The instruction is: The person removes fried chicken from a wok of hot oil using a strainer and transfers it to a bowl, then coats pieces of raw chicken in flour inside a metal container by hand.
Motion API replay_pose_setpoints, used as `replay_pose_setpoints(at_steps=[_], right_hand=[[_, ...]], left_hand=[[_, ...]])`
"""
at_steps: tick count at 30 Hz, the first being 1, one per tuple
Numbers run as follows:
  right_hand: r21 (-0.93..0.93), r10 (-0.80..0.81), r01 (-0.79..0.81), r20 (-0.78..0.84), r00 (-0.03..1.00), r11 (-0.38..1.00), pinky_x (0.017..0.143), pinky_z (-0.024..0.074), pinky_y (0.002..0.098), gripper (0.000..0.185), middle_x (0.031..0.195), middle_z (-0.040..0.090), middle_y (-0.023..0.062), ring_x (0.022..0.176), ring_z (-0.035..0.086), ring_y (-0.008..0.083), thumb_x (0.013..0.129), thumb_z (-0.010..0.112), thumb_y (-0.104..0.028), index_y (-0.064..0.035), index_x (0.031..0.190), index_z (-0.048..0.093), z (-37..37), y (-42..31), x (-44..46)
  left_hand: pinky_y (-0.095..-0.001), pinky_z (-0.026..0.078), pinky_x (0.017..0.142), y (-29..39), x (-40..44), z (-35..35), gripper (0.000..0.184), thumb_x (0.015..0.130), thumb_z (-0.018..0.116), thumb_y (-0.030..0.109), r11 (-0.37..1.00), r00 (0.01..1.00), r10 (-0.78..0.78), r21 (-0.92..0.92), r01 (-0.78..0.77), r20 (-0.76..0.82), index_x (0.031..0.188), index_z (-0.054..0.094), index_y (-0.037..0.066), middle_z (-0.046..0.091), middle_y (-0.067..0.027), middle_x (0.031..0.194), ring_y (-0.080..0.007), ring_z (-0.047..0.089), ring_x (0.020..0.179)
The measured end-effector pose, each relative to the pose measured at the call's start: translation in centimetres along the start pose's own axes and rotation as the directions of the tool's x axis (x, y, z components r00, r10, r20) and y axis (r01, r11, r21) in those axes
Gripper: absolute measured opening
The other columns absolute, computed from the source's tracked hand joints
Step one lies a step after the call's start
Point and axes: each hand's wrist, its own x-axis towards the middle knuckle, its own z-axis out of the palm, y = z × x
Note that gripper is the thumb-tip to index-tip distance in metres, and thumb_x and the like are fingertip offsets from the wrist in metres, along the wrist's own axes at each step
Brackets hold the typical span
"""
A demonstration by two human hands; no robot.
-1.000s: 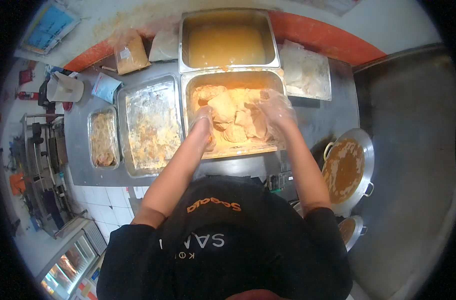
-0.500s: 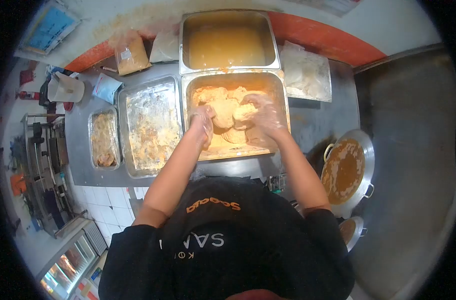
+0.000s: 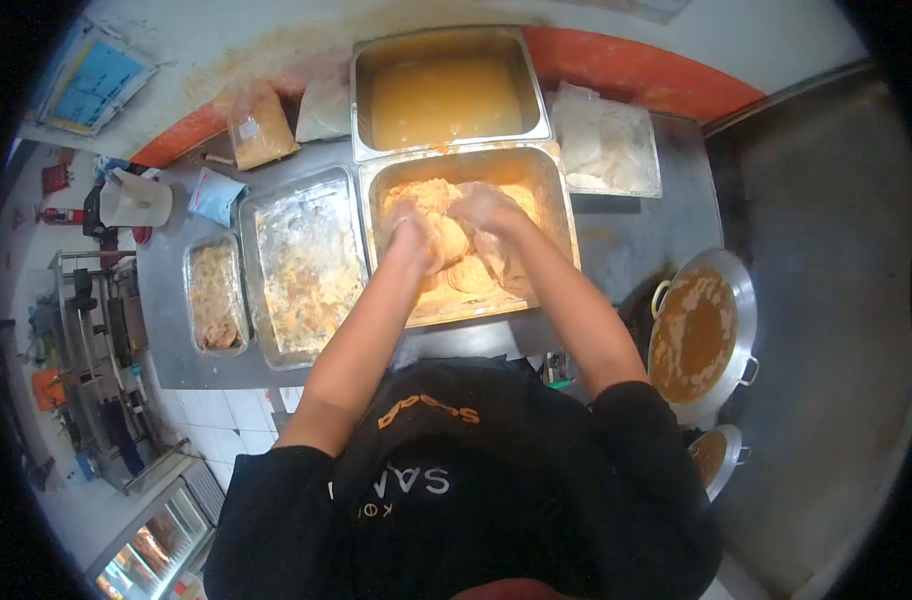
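Observation:
Both my hands wear clear plastic gloves and work inside a deep steel pan of orange-tinted breading flour. My left hand curls around the left side of a large flour-coated piece of food. Across its upper right side bend the fingers of my right hand, slightly blurred. Another coated piece lies in the flour just below, nearer to me. More clumped, coated food sits behind my hands. What the pieces are under the coating cannot be seen.
Behind stands a pan of yellowish liquid. Left are a flour-smeared tray, a smaller tray and a white jug. Flour bags lie at the back. Right of the table is a large wok of oil.
My right hand has moved left and turned inward, closer to my left hand. The large coated piece between them has shifted slightly. The whole view has tilted a little.

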Motion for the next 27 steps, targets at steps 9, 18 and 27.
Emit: replay_pose_setpoints(at_steps=[9,18,27], right_hand=[[-0.055,0.232,-0.232,-0.008,0.973,0.971,0.110,0.0301,0.0370,0.064,0.142,0.047,0.0187,0.133,0.043,0.0306,0.090,0.047,-0.054,-0.0088,0.135,0.052,-4.3,0.6,-7.6],[0.366,0.132,-0.213,0.234,0.963,0.906,0.109,0.0321,0.0354,0.068,0.142,0.047,0.0200,0.131,0.044,0.0312,0.088,0.050,-0.059,-0.0085,0.134,0.055,-0.7,2.5,-8.1],[-0.154,0.235,-0.261,-0.167,0.957,0.953,0.098,0.0456,0.0391,0.051,0.125,0.060,0.0222,0.116,0.058,0.0337,0.087,0.058,-0.043,-0.0058,0.122,0.061,-2.6,-1.4,-5.5]], left_hand=[[-0.0434,0.045,0.094,1.7,-5.9,-0.7,0.046,0.091,0.048,0.033,0.959,0.983,-0.119,0.272,0.077,0.142,0.128,0.048,0.006,0.050,-0.0156,0.132,-0.0264,0.053,0.113],[-0.0459,0.051,0.082,-0.5,-5.8,-1.6,0.036,0.080,0.051,0.024,0.877,0.924,-0.382,0.322,0.357,0.014,0.112,0.056,0.008,0.062,-0.0145,0.109,-0.0298,0.062,0.095],[-0.0477,0.053,0.087,-1.5,-3.6,-6.0,0.036,0.082,0.049,0.022,0.912,0.981,-0.194,0.366,0.185,-0.012,0.113,0.053,0.003,0.062,-0.0157,0.105,-0.0325,0.064,0.094]])
